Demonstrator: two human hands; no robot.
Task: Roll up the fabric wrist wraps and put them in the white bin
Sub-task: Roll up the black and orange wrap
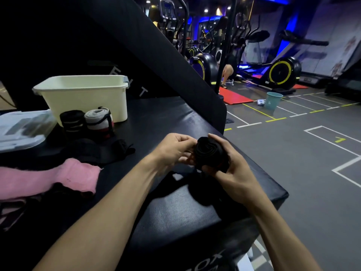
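Both hands, left hand point(175, 147) and right hand point(230, 169), have a clenched grip on a black wrist wrap point(209, 151), part-rolled, above the counter's point(175, 118) right edge. Risk: slack tail loosens the roll. White bin point(84, 94) stands far-left.

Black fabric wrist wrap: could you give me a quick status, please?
Left hand and right hand both gripping the black fabric wrist wrap, partly rolled, tail hanging. White plastic bin beyond; path unobstructed.
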